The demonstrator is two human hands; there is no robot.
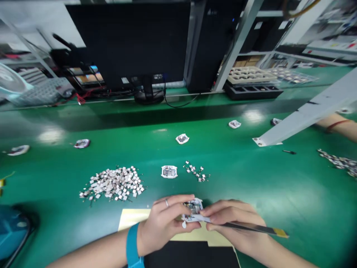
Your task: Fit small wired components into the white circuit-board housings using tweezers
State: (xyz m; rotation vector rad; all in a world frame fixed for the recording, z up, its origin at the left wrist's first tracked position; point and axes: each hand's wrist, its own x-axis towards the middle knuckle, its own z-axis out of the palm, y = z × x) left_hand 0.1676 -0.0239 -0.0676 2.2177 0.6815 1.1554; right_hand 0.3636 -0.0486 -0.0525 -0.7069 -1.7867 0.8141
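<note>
Between the fingers of my left hand (164, 219) is a white watch case (195, 203) with a circuit board inside, held by its edges. A small round white piece (183, 225) hangs at its lower left corner. My right hand (234, 219) is closed on slim metal tweezers (251, 226) with a yellow end, which points out to the right. Its fingertips meet the case's right edge, hiding the tweezers' tips. Beyond my hands, another white watch case (169, 172) lies flat, between a large pile of small silvery parts with leads (114, 183) and a smaller scatter of the same parts (196, 171).
Yellow paper (134, 216) and a black mat (192, 255) lie under my hands. More cases (182, 139) are spaced along the green bench (134, 126). A slanted metal post (301, 111) stands right, with another person's arm (338, 124) behind it. A monitor (134, 44) stands at the back.
</note>
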